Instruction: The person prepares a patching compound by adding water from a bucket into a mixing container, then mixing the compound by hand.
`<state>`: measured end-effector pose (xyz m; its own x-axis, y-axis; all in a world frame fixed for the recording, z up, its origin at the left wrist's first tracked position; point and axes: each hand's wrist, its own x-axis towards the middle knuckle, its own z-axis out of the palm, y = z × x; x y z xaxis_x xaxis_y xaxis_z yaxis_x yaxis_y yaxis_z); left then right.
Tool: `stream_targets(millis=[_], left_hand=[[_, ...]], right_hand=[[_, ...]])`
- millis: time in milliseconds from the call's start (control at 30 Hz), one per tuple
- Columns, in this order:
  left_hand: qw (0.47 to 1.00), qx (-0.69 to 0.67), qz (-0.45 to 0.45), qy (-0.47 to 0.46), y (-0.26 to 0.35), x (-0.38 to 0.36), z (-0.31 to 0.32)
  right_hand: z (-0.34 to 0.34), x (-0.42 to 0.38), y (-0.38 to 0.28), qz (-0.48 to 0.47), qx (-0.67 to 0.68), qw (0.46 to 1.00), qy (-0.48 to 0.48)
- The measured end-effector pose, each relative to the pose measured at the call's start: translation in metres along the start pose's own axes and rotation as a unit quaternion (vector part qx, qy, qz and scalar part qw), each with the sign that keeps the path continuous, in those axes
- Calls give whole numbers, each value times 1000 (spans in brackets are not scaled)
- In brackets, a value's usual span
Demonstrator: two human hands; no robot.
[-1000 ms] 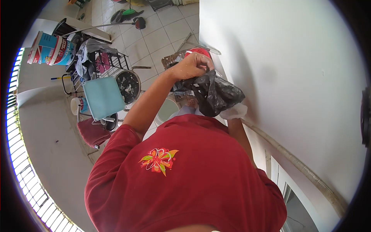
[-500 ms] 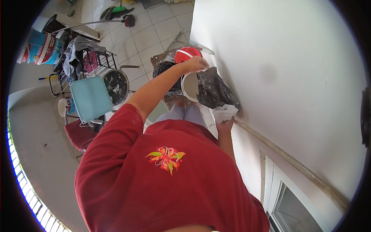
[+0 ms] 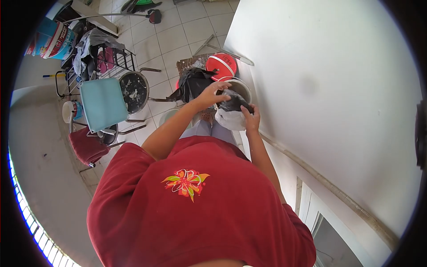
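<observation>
A black plastic bag [image 3: 234, 102], smeared with pale residue, is bunched over a white plastic bag [image 3: 230, 120] just above the mouth of a white bucket [image 3: 244, 90]. My right hand [image 3: 252, 119] grips the edge of the bags from the right, fingers on the black plastic. From the left, my left hand [image 3: 211, 95] reaches to the black bag with its thumb and fingers apart, at the bag's rim. The bags hide much of the bucket's inside. Behind it stands a red lid or container [image 3: 222, 66] with a white band and dark marks.
More black plastic [image 3: 195, 84] lies on a spattered surface left of the bucket. A teal-seated chair [image 3: 103, 104], a round dark stool [image 3: 134, 91] and a wire rack [image 3: 126, 58] with printed buckets [image 3: 60, 41] are at left. A white wall [image 3: 320, 89] borders the right side.
The black bag, earlier hanging stretched to the right of the bucket, is now bunched over its mouth with the white bag. My hands have come closer together; the left has moved down and left.
</observation>
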<state>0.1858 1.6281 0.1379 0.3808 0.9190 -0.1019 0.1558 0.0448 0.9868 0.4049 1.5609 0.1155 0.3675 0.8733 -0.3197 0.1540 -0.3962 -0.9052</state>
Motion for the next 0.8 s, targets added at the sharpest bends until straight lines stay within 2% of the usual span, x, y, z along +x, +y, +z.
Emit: stream_targets(millis=[33, 67, 133, 167, 200, 267, 300, 333, 400, 433, 467, 500, 533, 600, 667, 700, 733, 800], left_hand=[[998, 35, 22, -44, 22, -6, -2], [998, 34, 21, -42, 17, -8, -2], [982, 168, 57, -58, -3, -6, 1], [968, 237, 79, 8, -13, -5, 4], [969, 235, 79, 13, -20, -2, 5], [960, 280, 8, -7, -27, 5, 3], [961, 278, 7, -3, -26, 7, 2], [955, 295, 24, 3, -26, 8, 3], [950, 310, 39, 13, -23, 10, 4], [948, 310, 74, 16, -21, 11, 6], [944, 312, 109, 19, -19, 12, 7], [944, 312, 108, 24, -15, 13, 7], [935, 334, 115, 23, -12, 13, 9], [927, 356, 117, 24, -1, 9, 13], [899, 346, 160, 215, 18, 0, 19], [899, 347, 159, 216, 19, -4, 23], [903, 361, 85, 216, 19, -8, 26], [901, 374, 11, 217, 2, -8, 28]], right_hand=[[7, 7, 1, 6, 15, 1000, -25], [12, 12, 2, 12, 29, 998, -51], [15, 19, -8, -20, 30, 996, -78], [13, 24, -13, -9, 16, 990, -136], [12, 27, -19, 1, 1, 981, -195], [7, 22, -40, 1, 21, 980, -196], [5, 21, -44, 5, 45, 980, -194], [0, 24, -40, 5, 41, 979, -197], [-9, 31, -39, -58, -99, 978, -175], [-11, 29, -40, -59, -102, 977, -180], [-15, 28, -41, -130, -154, 966, -160], [-16, 27, -47, -201, -204, 948, -140], [-19, 25, -52, -203, -204, 947, -144], [-23, 22, -60, -146, -216, 950, -172], [-22, 31, -47, -134, -208, 958, -147], [-20, 29, -53, -122, -201, 965, -118], [-21, 27, -60, -124, -201, 965, -119], [-25, 19, -76, -8, -227, 960, -164]])
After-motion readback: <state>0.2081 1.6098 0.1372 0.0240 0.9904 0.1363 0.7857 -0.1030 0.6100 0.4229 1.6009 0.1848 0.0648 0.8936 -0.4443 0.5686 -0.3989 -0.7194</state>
